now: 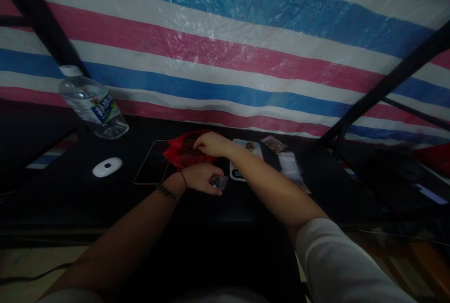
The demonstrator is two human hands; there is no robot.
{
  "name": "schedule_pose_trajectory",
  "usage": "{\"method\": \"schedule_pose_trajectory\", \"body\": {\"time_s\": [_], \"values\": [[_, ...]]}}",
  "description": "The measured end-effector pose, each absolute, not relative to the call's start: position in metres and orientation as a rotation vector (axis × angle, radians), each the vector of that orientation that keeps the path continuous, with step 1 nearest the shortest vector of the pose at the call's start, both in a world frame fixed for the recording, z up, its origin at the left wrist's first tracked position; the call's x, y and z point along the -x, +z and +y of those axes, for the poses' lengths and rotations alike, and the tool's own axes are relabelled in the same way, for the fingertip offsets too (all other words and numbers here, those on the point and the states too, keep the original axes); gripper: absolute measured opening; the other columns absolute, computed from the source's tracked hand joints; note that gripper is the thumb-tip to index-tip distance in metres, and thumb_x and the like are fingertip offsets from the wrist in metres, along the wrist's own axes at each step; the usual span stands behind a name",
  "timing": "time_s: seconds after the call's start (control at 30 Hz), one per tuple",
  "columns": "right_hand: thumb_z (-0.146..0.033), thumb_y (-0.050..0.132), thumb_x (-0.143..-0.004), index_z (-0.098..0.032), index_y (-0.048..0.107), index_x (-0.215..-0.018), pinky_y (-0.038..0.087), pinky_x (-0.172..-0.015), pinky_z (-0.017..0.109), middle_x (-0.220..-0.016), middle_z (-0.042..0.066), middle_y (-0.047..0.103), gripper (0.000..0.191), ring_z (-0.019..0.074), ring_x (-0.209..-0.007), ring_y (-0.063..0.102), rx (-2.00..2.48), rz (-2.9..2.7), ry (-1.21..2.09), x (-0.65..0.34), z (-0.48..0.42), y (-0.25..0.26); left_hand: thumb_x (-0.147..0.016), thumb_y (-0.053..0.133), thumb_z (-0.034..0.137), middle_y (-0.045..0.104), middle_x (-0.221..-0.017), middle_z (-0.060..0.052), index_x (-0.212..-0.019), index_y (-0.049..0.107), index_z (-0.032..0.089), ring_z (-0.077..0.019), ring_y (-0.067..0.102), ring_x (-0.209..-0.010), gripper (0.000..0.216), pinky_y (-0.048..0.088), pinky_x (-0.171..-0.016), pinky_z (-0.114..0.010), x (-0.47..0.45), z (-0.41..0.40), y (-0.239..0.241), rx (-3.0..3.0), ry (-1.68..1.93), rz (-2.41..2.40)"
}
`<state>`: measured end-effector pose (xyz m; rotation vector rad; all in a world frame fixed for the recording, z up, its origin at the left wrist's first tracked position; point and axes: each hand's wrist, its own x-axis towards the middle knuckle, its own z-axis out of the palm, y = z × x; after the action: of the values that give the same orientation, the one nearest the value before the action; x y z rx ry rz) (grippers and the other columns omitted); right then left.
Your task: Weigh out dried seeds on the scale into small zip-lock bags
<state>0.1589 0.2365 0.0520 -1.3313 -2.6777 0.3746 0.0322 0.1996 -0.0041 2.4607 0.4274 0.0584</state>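
Observation:
My right hand (pixel 211 144) reaches over a red plastic bag (pixel 173 153) of small brown bits (pixel 189 144). Its fingers are pinched together at the bits; what they hold, if anything, is too small to make out. Just in front of the bag, my left hand (pixel 204 177) is closed on a small clear plastic bag (pixel 220 182), held between thumb and fingers. Partly behind my right forearm lies a white digital scale (pixel 239 171), with a small brown heap (pixel 250 146) on its plate.
A dark phone-like slab (pixel 152 162) lies left of the red bag, with a white oval device (pixel 107 167) beyond it. A large clear bottle (pixel 94 103) stands back left. To the right are a filled small bag (pixel 273 144) and flat clear bags (pixel 288 164).

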Motion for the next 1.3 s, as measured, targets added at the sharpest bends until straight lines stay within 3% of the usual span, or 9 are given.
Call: {"method": "schedule_pose_trajectory", "body": {"time_s": [0.37, 1.0, 1.3], "values": [[-0.006, 0.058, -0.074, -0.021, 0.072, -0.109, 0.047, -0.072, 0.021, -0.112, 0.005, 0.072, 0.041, 0.0175, -0.090, 0.068, 1.533, -2.898, 0.442, -0.139, 0.263, 0.031, -0.070, 0.072, 0.046, 0.062, -0.073, 0.000, -0.084, 0.065, 0.018, -0.0127, 0.053, -0.062, 0.032, 0.033, -0.052, -0.022, -0.033, 0.199, -0.002, -2.480, 0.032, 0.458], [-0.013, 0.063, -0.080, -0.018, 0.074, -0.097, 0.044, -0.076, 0.023, -0.097, 0.004, 0.074, 0.021, 0.0146, -0.085, 0.064, 1.343, -2.587, 0.372, -0.158, 0.269, 0.017, -0.071, 0.072, 0.044, 0.059, -0.069, 0.002, -0.083, 0.064, 0.018, -0.0113, 0.050, -0.059, 0.029, 0.031, -0.051, -0.022, -0.033, 0.200, -0.004, -2.422, 0.024, 0.452], [-0.013, 0.061, -0.080, -0.018, 0.075, -0.094, 0.047, -0.079, 0.027, -0.094, 0.004, 0.074, 0.020, 0.0159, -0.085, 0.066, 1.439, -2.198, 0.324, -0.218, 0.236, 0.062, -0.072, 0.071, 0.047, 0.061, -0.071, 0.002, -0.084, 0.064, 0.018, -0.0115, 0.052, -0.061, 0.031, 0.031, -0.053, -0.022, -0.033, 0.200, -0.001, -2.495, 0.025, 0.441]]}}
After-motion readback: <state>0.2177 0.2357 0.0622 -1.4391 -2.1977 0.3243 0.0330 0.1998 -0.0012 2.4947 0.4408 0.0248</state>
